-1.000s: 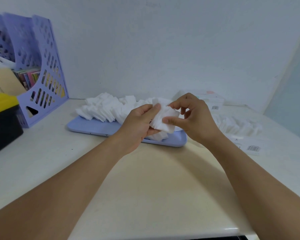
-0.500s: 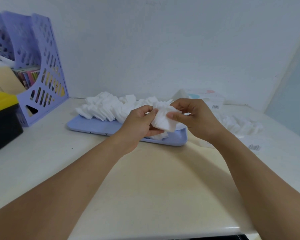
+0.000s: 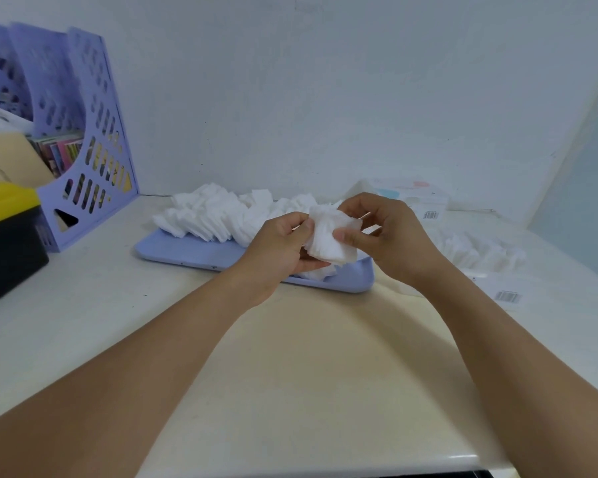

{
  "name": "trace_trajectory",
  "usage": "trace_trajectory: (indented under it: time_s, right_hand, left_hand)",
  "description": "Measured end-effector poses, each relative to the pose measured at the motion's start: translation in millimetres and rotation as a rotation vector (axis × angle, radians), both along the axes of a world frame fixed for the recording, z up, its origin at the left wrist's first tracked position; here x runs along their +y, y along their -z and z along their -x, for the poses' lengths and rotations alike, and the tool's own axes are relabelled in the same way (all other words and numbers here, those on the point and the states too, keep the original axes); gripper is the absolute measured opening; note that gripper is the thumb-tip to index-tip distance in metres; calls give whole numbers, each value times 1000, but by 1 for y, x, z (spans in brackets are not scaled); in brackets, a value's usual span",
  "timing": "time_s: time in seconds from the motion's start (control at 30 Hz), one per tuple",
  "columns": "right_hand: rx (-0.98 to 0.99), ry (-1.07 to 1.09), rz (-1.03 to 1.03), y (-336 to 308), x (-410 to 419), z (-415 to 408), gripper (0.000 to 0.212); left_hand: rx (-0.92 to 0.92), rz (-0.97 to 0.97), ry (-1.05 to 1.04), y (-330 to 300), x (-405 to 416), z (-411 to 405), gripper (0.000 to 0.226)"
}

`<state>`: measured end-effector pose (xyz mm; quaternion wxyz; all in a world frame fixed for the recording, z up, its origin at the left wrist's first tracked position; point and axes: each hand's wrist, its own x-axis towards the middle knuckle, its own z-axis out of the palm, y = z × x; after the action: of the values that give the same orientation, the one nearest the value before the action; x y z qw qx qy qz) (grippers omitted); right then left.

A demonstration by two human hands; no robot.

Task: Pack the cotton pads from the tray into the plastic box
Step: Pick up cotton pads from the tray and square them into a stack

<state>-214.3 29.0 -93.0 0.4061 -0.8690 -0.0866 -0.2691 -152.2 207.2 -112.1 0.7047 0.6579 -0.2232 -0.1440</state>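
Observation:
A light blue tray [image 3: 187, 251] lies on the white table and carries a long heap of white cotton pads [image 3: 218, 215]. Above the tray's right end, both hands hold a small stack of cotton pads [image 3: 328, 241] between them. My left hand [image 3: 277, 250] grips the stack from the left with curled fingers. My right hand [image 3: 384, 232] pinches it from the right, thumb on the front face. A clear plastic box [image 3: 480, 250] with pads inside sits on the table to the right, partly hidden by my right hand.
A purple file holder [image 3: 83, 139] with books stands at the back left beside a yellow-lidded black box [image 3: 7, 232]. White packages with barcodes [image 3: 428, 201] lie at the back right and near the right edge. The wall runs close behind the tray.
The stack of pads has been shifted slightly between my hands and squared up; my right thumb now lies on its front. Both hands stay above the tray's right end.

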Motion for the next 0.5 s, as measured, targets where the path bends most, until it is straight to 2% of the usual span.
trace_trajectory:
  time_s: [0.1, 0.2, 0.5]
  right_hand:
    - [-12, 8, 36, 0, 1, 2, 37]
    - [-25, 7, 29, -1, 2, 4, 41]
    - [-94, -12, 40, 1, 5, 3, 30]
  left_hand:
    - [-18, -15, 24, -1, 1, 0, 25]
    - [-39, -5, 64, -3, 2, 2, 25]
    - [-128, 54, 0, 1, 0, 4, 23]
